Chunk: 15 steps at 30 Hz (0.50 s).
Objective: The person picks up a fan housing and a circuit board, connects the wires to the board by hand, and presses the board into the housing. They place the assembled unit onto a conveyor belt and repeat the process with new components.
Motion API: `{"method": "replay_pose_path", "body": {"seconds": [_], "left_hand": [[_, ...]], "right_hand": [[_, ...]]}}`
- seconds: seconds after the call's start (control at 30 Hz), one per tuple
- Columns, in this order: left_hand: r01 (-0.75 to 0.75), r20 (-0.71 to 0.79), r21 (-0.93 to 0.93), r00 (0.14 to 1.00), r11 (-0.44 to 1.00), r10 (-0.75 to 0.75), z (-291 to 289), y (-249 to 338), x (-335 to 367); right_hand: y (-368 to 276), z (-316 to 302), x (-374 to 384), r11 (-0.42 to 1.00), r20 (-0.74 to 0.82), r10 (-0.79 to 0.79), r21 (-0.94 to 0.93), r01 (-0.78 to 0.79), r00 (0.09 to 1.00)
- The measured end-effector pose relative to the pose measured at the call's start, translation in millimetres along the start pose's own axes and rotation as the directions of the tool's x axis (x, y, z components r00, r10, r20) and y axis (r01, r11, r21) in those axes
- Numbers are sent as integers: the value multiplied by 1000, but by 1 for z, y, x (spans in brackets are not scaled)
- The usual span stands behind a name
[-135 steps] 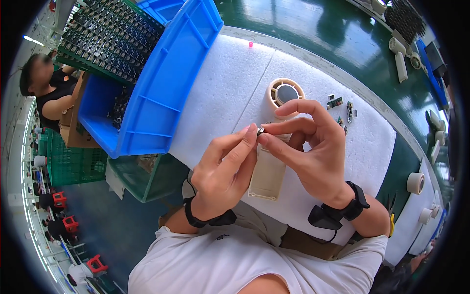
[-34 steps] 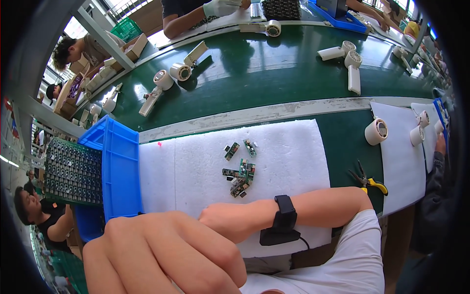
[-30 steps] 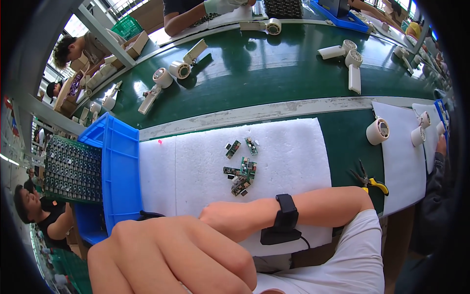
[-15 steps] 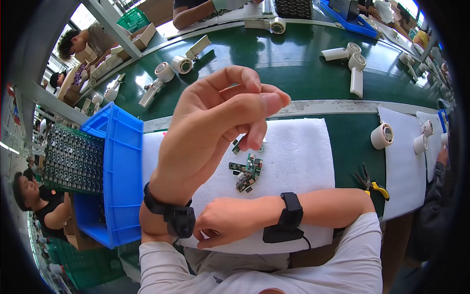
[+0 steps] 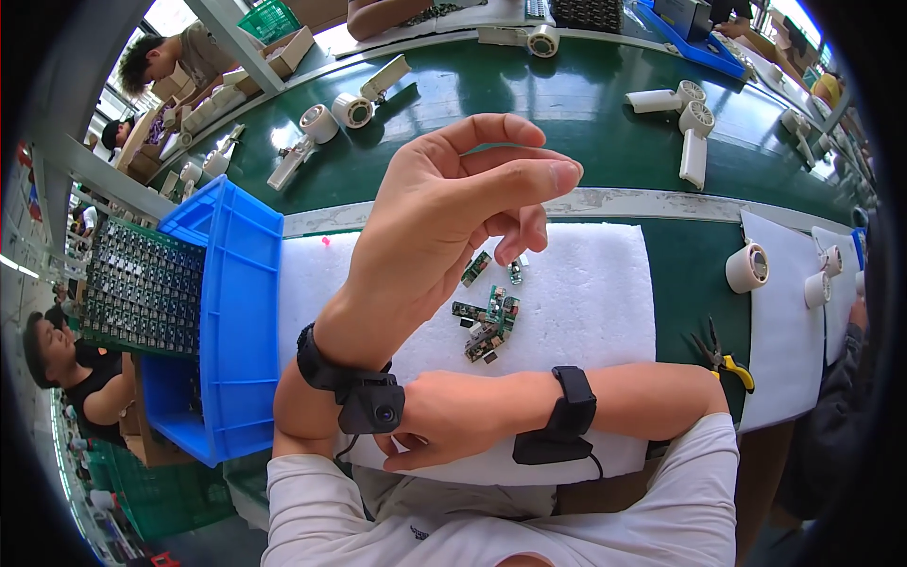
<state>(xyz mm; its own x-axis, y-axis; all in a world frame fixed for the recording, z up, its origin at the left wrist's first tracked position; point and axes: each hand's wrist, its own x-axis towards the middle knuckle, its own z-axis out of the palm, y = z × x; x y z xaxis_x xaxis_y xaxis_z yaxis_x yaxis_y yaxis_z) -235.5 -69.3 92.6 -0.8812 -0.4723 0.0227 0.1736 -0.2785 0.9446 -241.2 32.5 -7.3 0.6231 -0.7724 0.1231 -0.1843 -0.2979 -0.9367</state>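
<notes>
My left hand (image 5: 453, 194) is raised over the white foam sheet (image 5: 595, 293), its fingers loosely bent and the thumb apart from the index finger. Nothing shows between them. A black strap with a small camera (image 5: 373, 402) is around that wrist. My right hand (image 5: 439, 420) lies low over the sheet's near part, bent inward beside the small camera, which hides some of its fingers; whether it holds anything is not visible. Small green circuit boards (image 5: 491, 321) lie in a loose group on the foam beyond my right forearm. Another black strap (image 5: 573, 402) circles my right wrist.
To the left stands a blue bin (image 5: 241, 331) with a large panel of circuit boards (image 5: 142, 288) leaning at it. Yellow-handled pliers (image 5: 723, 359) and a white round housing (image 5: 746, 267) are on the right. White fan parts (image 5: 694, 123) rest on the green conveyor (image 5: 529, 104). Co-workers sit around.
My left hand has shifted slightly right and up in the view, its fingers still bent. The right hand stays low near the left wrist. The whole view has shifted a little.
</notes>
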Motion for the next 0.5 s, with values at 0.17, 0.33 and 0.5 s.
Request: {"method": "replay_pose_path", "body": {"seconds": [0.17,0.33,0.5], "left_hand": [[23,-29,1,999,1000,-23,1,0,1],[-6,-34,-15,999,1000,6,4,0,-1],[-41,26,-27,999,999,42,-1,0,0]], "right_hand": [[2,1,0,1000,6,4,-5,-4,1000],[4,2,-1,1000,-1,-10,1,10,1000],[1,1,0,1000,-3,3,16,-3,1000]]}}
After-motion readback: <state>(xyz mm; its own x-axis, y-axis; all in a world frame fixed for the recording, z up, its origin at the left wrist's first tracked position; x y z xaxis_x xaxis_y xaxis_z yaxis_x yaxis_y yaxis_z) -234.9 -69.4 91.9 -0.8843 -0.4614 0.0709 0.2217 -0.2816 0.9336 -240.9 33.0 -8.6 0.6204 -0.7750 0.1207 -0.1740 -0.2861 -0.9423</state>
